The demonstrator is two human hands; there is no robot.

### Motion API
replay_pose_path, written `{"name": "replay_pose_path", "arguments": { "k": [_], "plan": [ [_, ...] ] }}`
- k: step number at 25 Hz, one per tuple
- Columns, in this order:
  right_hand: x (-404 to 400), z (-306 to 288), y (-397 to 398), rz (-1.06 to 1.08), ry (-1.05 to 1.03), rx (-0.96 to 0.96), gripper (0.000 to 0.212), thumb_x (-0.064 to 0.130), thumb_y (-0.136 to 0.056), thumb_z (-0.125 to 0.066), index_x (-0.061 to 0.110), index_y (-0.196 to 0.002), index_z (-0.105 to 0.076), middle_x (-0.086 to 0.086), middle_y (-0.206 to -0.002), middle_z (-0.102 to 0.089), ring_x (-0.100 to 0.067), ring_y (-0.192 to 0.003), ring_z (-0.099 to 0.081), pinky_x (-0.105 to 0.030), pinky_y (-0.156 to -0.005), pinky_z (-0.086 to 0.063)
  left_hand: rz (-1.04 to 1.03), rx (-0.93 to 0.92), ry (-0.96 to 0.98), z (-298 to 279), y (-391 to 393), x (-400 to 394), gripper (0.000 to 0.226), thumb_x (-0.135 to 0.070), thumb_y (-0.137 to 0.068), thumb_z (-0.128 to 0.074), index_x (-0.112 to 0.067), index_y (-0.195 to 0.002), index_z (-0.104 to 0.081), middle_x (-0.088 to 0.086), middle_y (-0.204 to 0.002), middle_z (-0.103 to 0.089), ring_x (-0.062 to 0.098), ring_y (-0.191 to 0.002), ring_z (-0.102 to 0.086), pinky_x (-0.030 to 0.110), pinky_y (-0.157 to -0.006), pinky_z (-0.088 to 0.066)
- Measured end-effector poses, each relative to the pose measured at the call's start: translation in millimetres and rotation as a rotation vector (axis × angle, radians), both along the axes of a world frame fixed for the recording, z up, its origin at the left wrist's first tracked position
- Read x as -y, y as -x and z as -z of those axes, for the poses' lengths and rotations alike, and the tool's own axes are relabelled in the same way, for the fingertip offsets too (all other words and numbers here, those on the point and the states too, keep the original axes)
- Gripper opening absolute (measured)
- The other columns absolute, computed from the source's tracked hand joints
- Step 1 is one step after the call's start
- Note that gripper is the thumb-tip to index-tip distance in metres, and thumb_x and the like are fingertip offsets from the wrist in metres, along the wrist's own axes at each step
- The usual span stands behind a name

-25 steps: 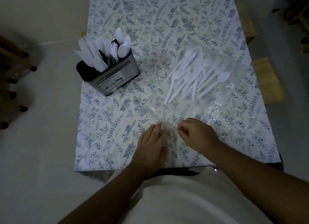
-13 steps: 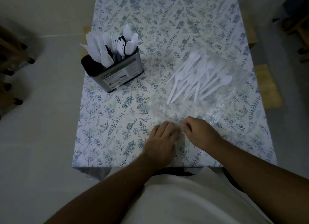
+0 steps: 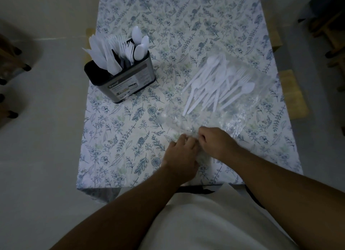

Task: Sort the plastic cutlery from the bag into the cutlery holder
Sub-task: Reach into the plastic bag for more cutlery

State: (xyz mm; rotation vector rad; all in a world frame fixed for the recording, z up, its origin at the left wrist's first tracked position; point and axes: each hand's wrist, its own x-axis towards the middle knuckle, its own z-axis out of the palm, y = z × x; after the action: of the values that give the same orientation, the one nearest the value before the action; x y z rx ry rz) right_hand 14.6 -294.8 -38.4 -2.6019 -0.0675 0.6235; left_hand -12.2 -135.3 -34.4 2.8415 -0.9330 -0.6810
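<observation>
While the bag [image 3: 240,108] lies flat on the patterned tablecloth [image 3: 186,16], both hands work at its near edge, in the only view, the head camera. The left hand [image 3: 182,153] has its fingers curled down over the clear plastic at about 6 o'clock of the frame's centre, apparently pinning or pinching the mouth of the bag. The right hand [image 3: 217,143], just beside it and nearly touching, is bunched with fingertips pinching the same crumpled edge. This looks like the two hands pulling the opening apart, though the plastic is too clear to say whether it is open yet.

Inside the bag, the white plastic cutlery [image 3: 220,85] lies in a loose heap of spoons, forks and knives at about 1 o'clock from the hands, well apart from them, handles mostly pointing back toward the person.

At 11 o'clock from the hands stands the cutlery holder [image 3: 121,82], upright, already holding knives, forks and spoons in separate groups, so the sorting is partly done.
</observation>
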Motion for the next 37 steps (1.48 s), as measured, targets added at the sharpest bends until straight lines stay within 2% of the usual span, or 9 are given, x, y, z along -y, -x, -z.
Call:
{"name": "replay_pose_path", "arguments": {
  "k": [5,11,16,19,22,25,29,33,37],
  "plan": [
    [-10,1,3,0.130,-0.007,-0.010,0.018,0.027,-0.097,-0.049,0.016,-0.082,-0.047,-0.002,-0.071,-0.054,-0.025,-0.069,-0.057,-0.035,-0.060,-0.045,0.012,0.035,-0.015,-2,-2,-6,0.065,-0.038,-0.087,-0.049,-0.017,-0.147,-0.038,0.004,-0.146,-0.040,0.026,-0.140,-0.033,0.045,-0.103,-0.042],
    [-14,-7,-24,-0.259,0.255,0.018,0.017,0.029,-0.102,-0.043,0.018,-0.102,-0.057,0.001,-0.097,-0.055,-0.022,-0.101,-0.051,-0.044,-0.079,-0.049,0.012,0.002,0.023,4,0,-12,0.076,-0.033,-0.079,-0.058,-0.012,-0.150,-0.038,0.008,-0.146,-0.041,0.028,-0.142,-0.035,0.046,-0.109,-0.040],
    [2,3,-29,-0.098,0.091,0.047,0.018,0.013,-0.099,-0.045,0.014,-0.081,-0.043,-0.001,-0.075,-0.042,-0.024,-0.077,-0.048,-0.039,-0.064,-0.039,0.017,-0.052,-0.018,-3,-4,-5,0.076,-0.038,-0.087,-0.058,-0.012,-0.152,-0.031,0.006,-0.150,-0.036,0.029,-0.145,-0.027,0.048,-0.111,-0.037],
    [8,-2,-35,-0.016,0.016,0.059,0.028,0.022,-0.101,-0.048,0.015,-0.075,-0.042,-0.001,-0.068,-0.046,-0.022,-0.063,-0.047,-0.036,-0.055,-0.034,0.029,-0.024,-0.044,-9,-9,2,0.071,-0.038,-0.087,-0.058,-0.008,-0.147,-0.036,0.010,-0.146,-0.040,0.030,-0.139,-0.035,0.048,-0.108,-0.041],
    [2,-12,-18,-0.032,-0.023,0.037,0.015,0.031,-0.096,-0.056,0.022,-0.084,-0.052,0.004,-0.072,-0.056,-0.017,-0.065,-0.055,-0.035,-0.058,-0.046,-0.024,0.020,0.029,-5,-9,-6,0.064,-0.033,-0.083,-0.055,-0.008,-0.141,-0.041,0.010,-0.135,-0.048,0.027,-0.123,-0.049,0.041,-0.098,-0.047],
    [1,-22,-4,-0.063,-0.005,-0.001,0.006,0.025,-0.091,-0.060,0.024,-0.097,-0.060,0.007,-0.070,-0.058,-0.019,-0.068,-0.061,-0.031,-0.059,-0.047,-0.031,0.058,0.081,4,3,-28,0.073,-0.032,-0.075,-0.052,-0.010,-0.144,-0.045,0.009,-0.137,-0.049,0.028,-0.124,-0.052,0.042,-0.090,-0.053],
    [8,-44,-15,0.318,-0.227,0.187,0.005,0.018,-0.089,-0.067,0.021,-0.089,-0.062,0.005,-0.057,-0.056,-0.016,-0.050,-0.053,-0.030,-0.053,-0.048,-0.023,0.090,0.063,9,15,-49,0.077,-0.035,-0.077,-0.048,-0.003,-0.148,-0.044,0.015,-0.157,-0.039,0.032,-0.144,-0.038,0.048,-0.112,-0.039],
    [-8,-61,-13,0.076,-0.170,0.165,0.007,0.016,-0.087,-0.064,0.021,-0.092,-0.061,0.004,-0.056,-0.055,-0.019,-0.053,-0.056,-0.042,-0.057,-0.057,0.016,0.072,0.044,9,12,-49,0.075,-0.045,-0.085,-0.045,-0.011,-0.152,-0.039,0.016,-0.162,-0.031,0.032,-0.150,-0.030,0.051,-0.116,-0.034],
    [10,-75,-29,0.297,-0.230,0.397,0.012,0.010,-0.087,-0.062,0.021,-0.092,-0.061,0.000,-0.054,-0.049,-0.018,-0.047,-0.046,-0.035,-0.048,-0.048,-0.027,0.054,0.061,14,19,-76,0.070,-0.041,-0.087,-0.046,-0.026,-0.153,-0.030,0.011,-0.164,-0.027,0.031,-0.150,-0.030,0.055,-0.113,-0.035]
  ]
}}
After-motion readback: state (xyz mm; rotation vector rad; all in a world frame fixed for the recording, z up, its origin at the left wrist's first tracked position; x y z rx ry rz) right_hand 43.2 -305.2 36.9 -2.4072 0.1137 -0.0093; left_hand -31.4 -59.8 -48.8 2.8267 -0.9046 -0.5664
